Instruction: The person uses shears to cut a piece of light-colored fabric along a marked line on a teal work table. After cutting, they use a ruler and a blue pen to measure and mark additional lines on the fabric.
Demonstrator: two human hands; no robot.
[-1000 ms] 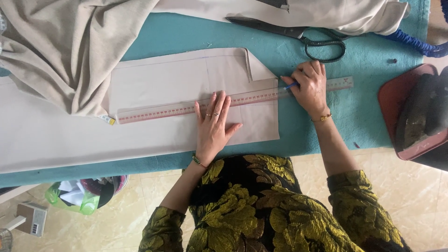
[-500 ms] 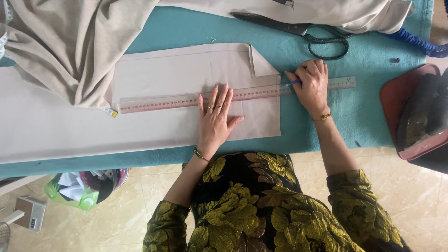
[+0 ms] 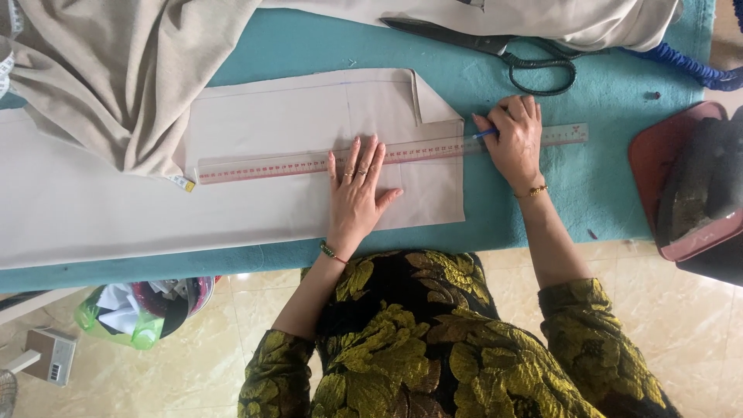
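Observation:
A long clear ruler (image 3: 271, 165) lies across a flat beige fabric panel (image 3: 263, 124) on the teal-covered table (image 3: 309, 42). My left hand (image 3: 357, 190) rests flat on the ruler and the fabric, fingers spread, pinning them down. My right hand (image 3: 515, 139) sits at the fabric's right edge and grips a blue pencil (image 3: 485, 133) whose tip touches the ruler's upper edge. The panel's top right corner is folded over.
Black scissors (image 3: 511, 50) lie at the back right beside bunched beige cloth (image 3: 116, 77). A clothes iron (image 3: 696, 186) sits on a red tray at the right edge. A yellow tape measure end (image 3: 182, 183) peeks out. A bin with scraps (image 3: 147, 310) stands on the floor.
The view has shifted slightly, so the table appears a little lower and to the right. Both hands keep their places on the ruler and fabric.

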